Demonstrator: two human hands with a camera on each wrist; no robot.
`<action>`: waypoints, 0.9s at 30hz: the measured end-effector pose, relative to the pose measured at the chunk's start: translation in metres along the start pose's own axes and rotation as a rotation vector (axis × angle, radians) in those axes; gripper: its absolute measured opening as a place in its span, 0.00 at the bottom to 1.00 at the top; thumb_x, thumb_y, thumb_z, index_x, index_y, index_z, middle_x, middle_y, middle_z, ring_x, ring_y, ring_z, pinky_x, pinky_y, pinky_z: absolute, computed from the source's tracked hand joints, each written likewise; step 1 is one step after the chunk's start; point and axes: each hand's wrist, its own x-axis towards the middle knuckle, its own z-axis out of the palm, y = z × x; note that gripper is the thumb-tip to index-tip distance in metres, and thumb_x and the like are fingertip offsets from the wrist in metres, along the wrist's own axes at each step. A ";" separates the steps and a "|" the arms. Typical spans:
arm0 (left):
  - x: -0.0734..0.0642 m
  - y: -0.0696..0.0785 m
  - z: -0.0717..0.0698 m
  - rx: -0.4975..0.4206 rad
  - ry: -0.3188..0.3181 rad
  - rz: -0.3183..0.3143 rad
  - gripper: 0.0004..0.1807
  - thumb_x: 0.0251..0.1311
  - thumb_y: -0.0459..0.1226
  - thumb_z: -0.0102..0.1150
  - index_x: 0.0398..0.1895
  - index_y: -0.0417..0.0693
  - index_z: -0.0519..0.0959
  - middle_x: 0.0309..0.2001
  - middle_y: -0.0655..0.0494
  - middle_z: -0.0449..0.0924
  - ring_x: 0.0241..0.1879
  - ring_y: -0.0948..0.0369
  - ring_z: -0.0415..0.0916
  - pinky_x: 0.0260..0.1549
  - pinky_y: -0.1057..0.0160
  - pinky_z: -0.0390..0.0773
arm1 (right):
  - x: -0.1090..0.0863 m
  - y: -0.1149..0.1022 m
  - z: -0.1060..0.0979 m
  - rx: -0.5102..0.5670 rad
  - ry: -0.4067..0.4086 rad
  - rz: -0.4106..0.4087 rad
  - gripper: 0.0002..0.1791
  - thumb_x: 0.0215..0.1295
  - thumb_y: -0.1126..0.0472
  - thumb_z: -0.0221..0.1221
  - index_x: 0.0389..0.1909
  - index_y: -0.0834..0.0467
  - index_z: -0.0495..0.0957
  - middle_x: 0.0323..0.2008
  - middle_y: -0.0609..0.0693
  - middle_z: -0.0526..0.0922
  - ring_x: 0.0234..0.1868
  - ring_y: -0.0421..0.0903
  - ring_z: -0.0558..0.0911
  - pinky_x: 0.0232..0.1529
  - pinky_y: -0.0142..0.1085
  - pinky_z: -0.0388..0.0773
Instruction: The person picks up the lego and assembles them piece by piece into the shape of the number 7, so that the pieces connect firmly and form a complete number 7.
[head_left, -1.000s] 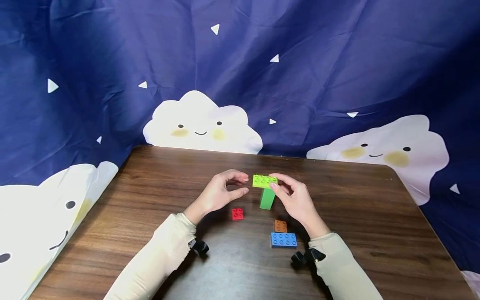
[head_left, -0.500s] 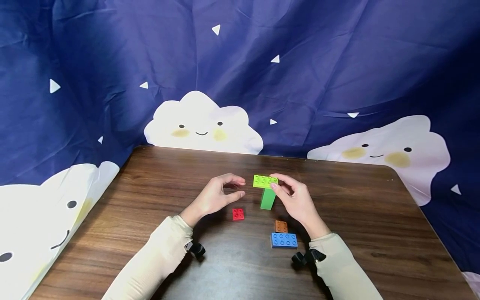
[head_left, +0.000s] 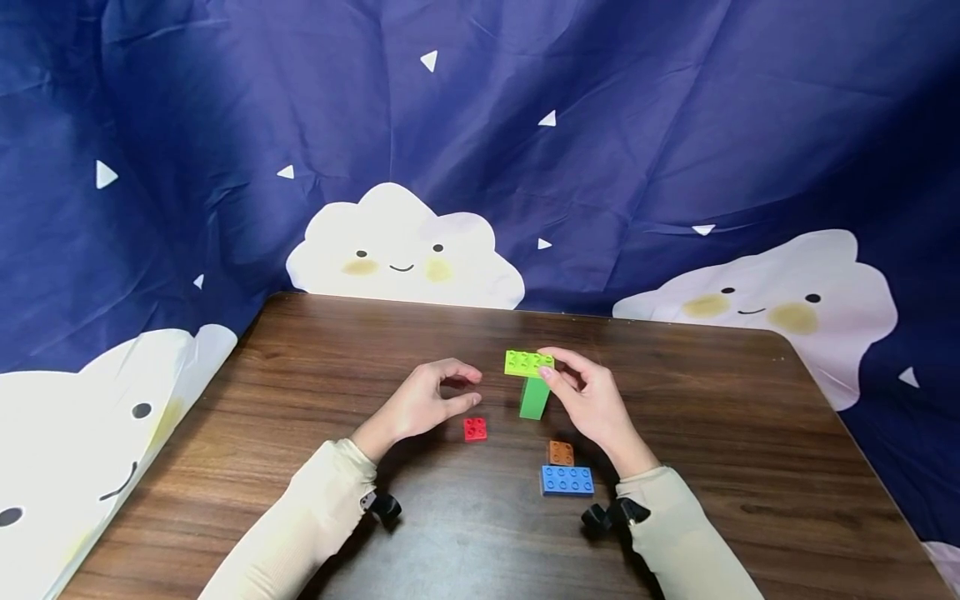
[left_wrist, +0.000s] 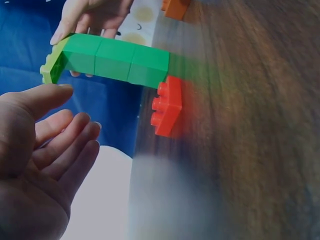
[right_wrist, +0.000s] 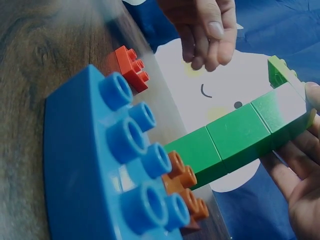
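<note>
A tower of green bricks point(head_left: 533, 401) stands upright on the table, with a lime-green brick point(head_left: 523, 363) lying across its top and jutting out to the left. My right hand point(head_left: 597, 408) pinches the right end of that lime brick between thumb and fingers. Apart from the tower, to its left, my left hand point(head_left: 422, 402) hovers with its fingers relaxed and nothing in them. Just right of and below it lies a small red brick point(head_left: 475, 429). The left wrist view shows the stacked green bricks point(left_wrist: 114, 58) and the lime brick's overhanging underside.
On the brown wooden table point(head_left: 315, 350), an orange brick point(head_left: 561, 453) lies right behind a blue brick point(head_left: 567, 481), both near my right wrist. A dark blue cloth point(head_left: 465, 125) with clouds hangs behind the table.
My left hand has drawn back to the left and toward me, away from the lime brick. The right hand and the bricks stay where they were.
</note>
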 end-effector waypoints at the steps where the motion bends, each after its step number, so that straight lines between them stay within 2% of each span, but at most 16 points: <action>1: -0.001 -0.001 0.000 0.003 -0.002 -0.005 0.17 0.69 0.37 0.72 0.57 0.40 0.86 0.54 0.50 0.90 0.58 0.53 0.85 0.64 0.50 0.83 | 0.000 0.000 0.000 -0.001 0.000 0.005 0.17 0.76 0.65 0.65 0.61 0.65 0.84 0.35 0.55 0.79 0.28 0.37 0.69 0.24 0.28 0.62; 5: -0.005 -0.004 0.000 0.006 -0.016 -0.021 0.17 0.69 0.38 0.72 0.56 0.39 0.86 0.54 0.50 0.90 0.57 0.53 0.85 0.63 0.51 0.83 | 0.000 0.000 0.000 -0.004 -0.001 0.015 0.17 0.76 0.65 0.65 0.62 0.63 0.84 0.40 0.59 0.84 0.30 0.37 0.71 0.25 0.27 0.64; 8: -0.007 -0.006 0.000 0.008 -0.022 -0.035 0.16 0.68 0.38 0.72 0.55 0.40 0.86 0.54 0.51 0.89 0.57 0.54 0.86 0.62 0.52 0.84 | 0.000 0.000 0.000 -0.006 -0.001 0.012 0.17 0.76 0.65 0.65 0.62 0.63 0.84 0.39 0.59 0.84 0.30 0.37 0.71 0.24 0.27 0.64; 17: -0.013 -0.010 0.003 0.068 -0.042 -0.054 0.17 0.67 0.37 0.74 0.55 0.39 0.86 0.53 0.47 0.89 0.56 0.53 0.85 0.62 0.50 0.83 | 0.000 0.004 0.001 -0.019 0.006 -0.013 0.17 0.76 0.66 0.65 0.62 0.64 0.84 0.34 0.55 0.79 0.29 0.37 0.69 0.24 0.28 0.63; 22: -0.017 -0.013 0.005 0.094 -0.062 -0.062 0.17 0.65 0.38 0.75 0.54 0.40 0.87 0.53 0.49 0.89 0.57 0.54 0.85 0.63 0.50 0.83 | 0.001 0.005 0.001 -0.029 0.010 -0.027 0.16 0.76 0.66 0.65 0.61 0.62 0.85 0.32 0.52 0.76 0.28 0.37 0.68 0.24 0.27 0.63; 27: -0.019 -0.016 0.010 0.133 -0.080 -0.034 0.16 0.63 0.37 0.77 0.51 0.40 0.87 0.51 0.51 0.88 0.55 0.54 0.84 0.62 0.51 0.84 | 0.001 0.006 0.000 -0.030 0.009 -0.025 0.16 0.76 0.66 0.64 0.61 0.62 0.85 0.31 0.51 0.74 0.28 0.36 0.67 0.23 0.28 0.62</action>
